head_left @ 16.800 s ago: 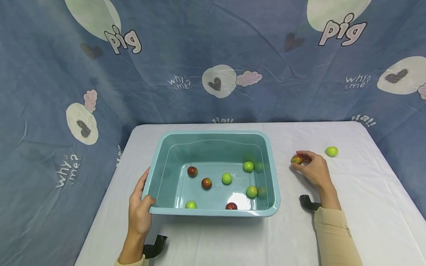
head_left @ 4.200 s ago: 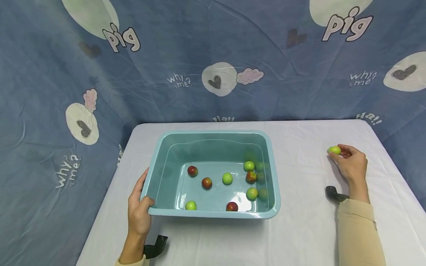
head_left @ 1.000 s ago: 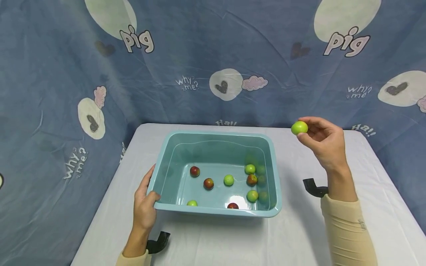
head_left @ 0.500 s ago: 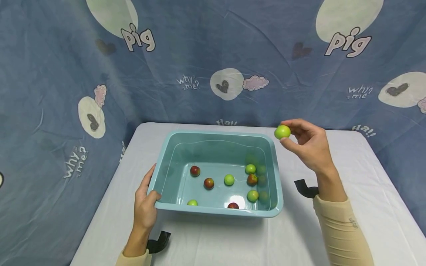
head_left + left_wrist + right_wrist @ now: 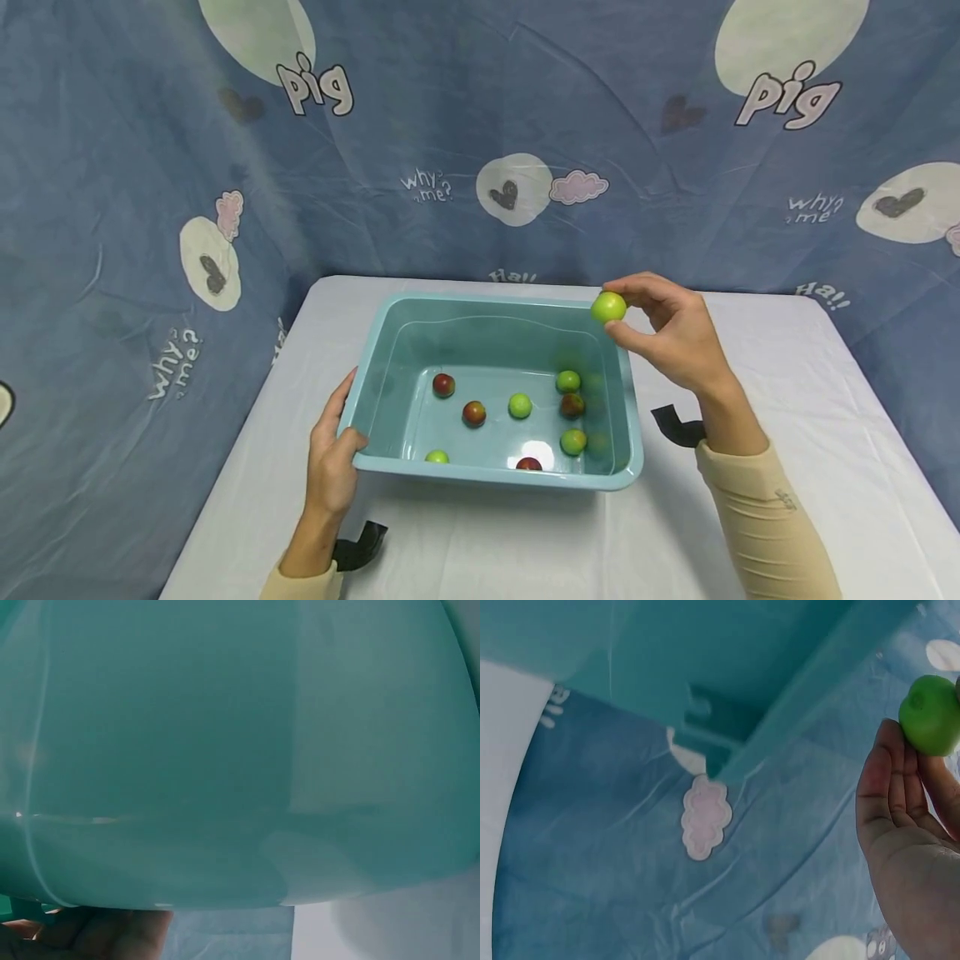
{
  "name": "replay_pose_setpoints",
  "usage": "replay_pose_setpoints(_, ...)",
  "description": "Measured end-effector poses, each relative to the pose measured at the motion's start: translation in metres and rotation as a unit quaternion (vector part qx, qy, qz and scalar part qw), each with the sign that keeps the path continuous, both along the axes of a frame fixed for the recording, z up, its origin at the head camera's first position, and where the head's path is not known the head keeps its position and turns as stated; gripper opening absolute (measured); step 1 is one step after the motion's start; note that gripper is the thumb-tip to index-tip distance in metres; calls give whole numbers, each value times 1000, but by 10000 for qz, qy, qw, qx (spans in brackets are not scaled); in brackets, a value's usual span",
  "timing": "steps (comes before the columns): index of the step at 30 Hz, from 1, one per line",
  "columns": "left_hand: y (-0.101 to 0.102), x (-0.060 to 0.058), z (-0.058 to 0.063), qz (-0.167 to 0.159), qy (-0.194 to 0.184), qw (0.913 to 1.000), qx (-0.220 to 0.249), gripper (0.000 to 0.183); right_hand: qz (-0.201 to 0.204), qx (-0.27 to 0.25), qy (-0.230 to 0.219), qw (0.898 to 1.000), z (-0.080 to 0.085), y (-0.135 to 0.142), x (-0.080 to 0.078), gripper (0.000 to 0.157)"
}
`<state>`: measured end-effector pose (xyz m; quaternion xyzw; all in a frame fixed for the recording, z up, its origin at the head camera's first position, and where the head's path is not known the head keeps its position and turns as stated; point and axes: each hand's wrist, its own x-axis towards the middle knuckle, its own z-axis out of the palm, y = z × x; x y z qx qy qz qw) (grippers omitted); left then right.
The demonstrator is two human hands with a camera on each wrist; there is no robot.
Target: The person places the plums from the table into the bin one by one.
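Observation:
In the head view my left hand (image 5: 332, 462) grips the left rim of a teal plastic tub (image 5: 487, 477), thumb over the near left corner. The left wrist view is filled by the tub's outer wall (image 5: 165, 735), with fingers at its lower edge. My right hand (image 5: 671, 337) pinches a small round green fruit (image 5: 608, 307), glossy like a jujube, between thumb and fingertips. It is held up at the tub's far right corner, overlapping the rim in the head view. The right wrist view shows this green fruit (image 5: 930, 716) beside the tub's raised rim (image 5: 817, 686).
Several small fruits lie apart on the tub floor, among them a green fruit (image 5: 520, 406) and a red-brown fruit (image 5: 474, 413). A white cloth (image 5: 517, 550) covers the table. Behind and at the left hangs a blue printed curtain (image 5: 420, 83).
My right hand took the green fruit from the table, lifted it and moved left to the tub's corner. Earlier, a red-green fruit went into the tub. My left hand keeps its grip.

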<state>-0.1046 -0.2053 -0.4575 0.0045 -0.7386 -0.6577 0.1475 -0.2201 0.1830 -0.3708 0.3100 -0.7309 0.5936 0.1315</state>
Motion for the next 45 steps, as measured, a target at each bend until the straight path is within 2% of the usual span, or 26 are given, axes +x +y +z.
replay_pose_setpoints(5, 4, 0, -1, -78, -2, 10000, 16, 87, -14, 528, 74, 9986, 9, -9, 10, 38)
replay_pose_setpoints(10, 6, 0, -2, -56, 42, 10000, 10, 86, -88, 1060, 231, 9941, 3, -8, 9, 42)
replay_pose_setpoints(13, 8, -1, -1, -85, 64, 9999, 20, 86, -94, 1230, 401, 9916, 8, -10, 12, 43)
replay_pose_setpoints(17, 12, -2, 0, -168, 99, 9998, 27, 85, -136, 1378, 518, 9890, 4, -7, 10, 44)
replay_pose_setpoints(19, 14, -2, 0, -191, 110, 9997, 41, 84, -192, 1440, 489, 9882, -3, -1, 6, 45)
replay_pose_setpoints(23, 16, -2, 0, -185, 102, 9998, 23, 85, -238, 1301, 310, 9907, -9, 11, 5, 45)
replay_pose_setpoints(27, 19, -2, 1, -216, 111, 9997, -1, 85, -259, 786, 163, 9964, -11, 25, 7, 47)
replay_pose_setpoints(31, 24, -2, 0, -249, 43, 9997, -75, 84, -470, 453, 95, 9978, -13, 40, 9, 48)
replay_pose_setpoints(39, 37, -4, -2, -356, 10, 9991, -209, 85, -1114, 500, 85, 9925, -22, 65, 14, 47)
replay_pose_setpoints(45, 45, -9, -1, -576, 145, 9980, -192, 85, -1308, 377, 157, 9906, -25, 76, 16, 46)
